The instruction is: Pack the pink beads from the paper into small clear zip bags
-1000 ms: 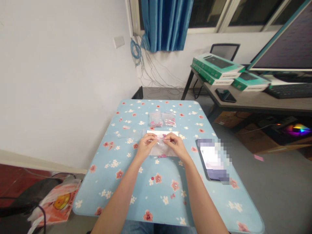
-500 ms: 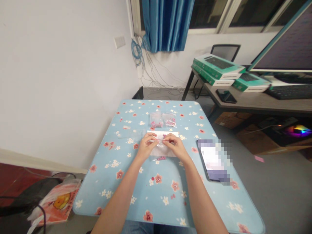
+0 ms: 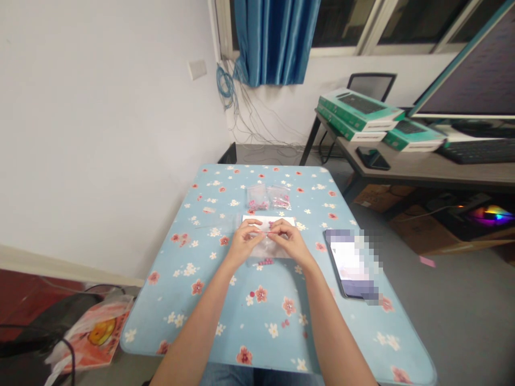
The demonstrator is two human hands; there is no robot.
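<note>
A thin red string (image 3: 263,232) runs between my two hands over a white sheet (image 3: 263,250). My left hand (image 3: 243,239) is closed on its left part, thumb against fingers. My right hand (image 3: 290,238) pinches the string from the other side, with the fingertips of both hands close together. Small dark pink beads (image 3: 265,262) lie in a short row just in front of the sheet. Behind the hands are two clear plastic bags, the left bag (image 3: 257,197) and the right bag (image 3: 279,197), with pink beads in them.
A flowered blue cloth covers the table (image 3: 181,289). A phone (image 3: 350,265) with its screen lit lies at the right. One red bead (image 3: 252,294) sits nearer to me. A desk (image 3: 418,170) with green keyboard boxes (image 3: 358,112) stands beyond to the right.
My left hand has shifted slightly to the right, so the fingertips are closer together along the string. My right hand looks almost unmoved.
</note>
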